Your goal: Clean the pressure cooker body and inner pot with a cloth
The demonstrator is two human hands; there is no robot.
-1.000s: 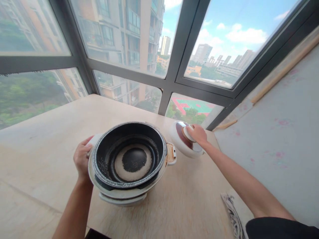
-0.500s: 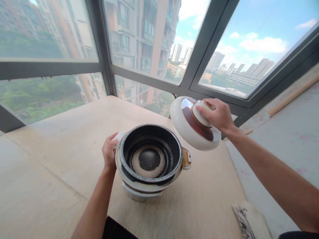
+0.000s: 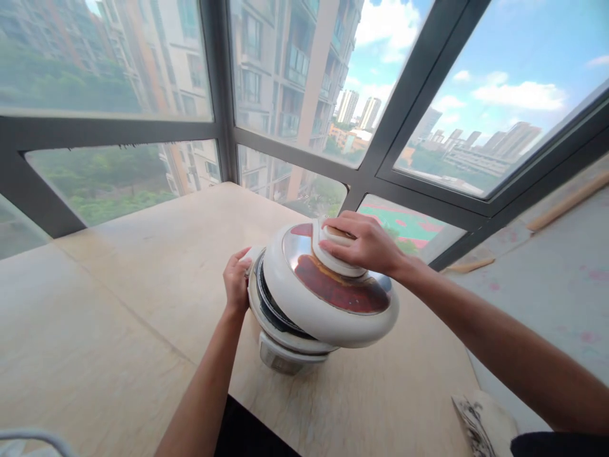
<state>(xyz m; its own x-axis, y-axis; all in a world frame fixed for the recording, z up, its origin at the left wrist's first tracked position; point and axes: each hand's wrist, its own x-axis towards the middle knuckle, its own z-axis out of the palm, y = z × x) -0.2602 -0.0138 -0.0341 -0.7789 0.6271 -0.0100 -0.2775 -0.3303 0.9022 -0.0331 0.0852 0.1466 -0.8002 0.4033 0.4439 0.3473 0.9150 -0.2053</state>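
Note:
A white electric pressure cooker [image 3: 285, 355] stands upright on the pale stone-look surface. My right hand [image 3: 366, 244] is closed around the knob handle of its round white lid [image 3: 304, 304], which has a shiny, dark red centre. Tilted, the lid covers most of the pot's mouth and sits off to the right, with a gap at the left showing the dark inner pot [image 3: 273, 304]. Whether lid and rim touch, I cannot tell. My left hand [image 3: 236, 279] grips the cooker's side handle at the left. Most of the pot's inside is hidden by the lid.
Grey window frames [image 3: 304, 155] edge the surface at the back. A wall [image 3: 561, 304] with faint pink marks rises on the right. A pale item with dark print [image 3: 483, 422] lies at the lower right, and a grey cable [image 3: 35, 435] at the lower left.
My right hand has brought the lid left and down over the pot, from its place held up at the right. My left hand stays on the side handle. The view has shifted slightly.

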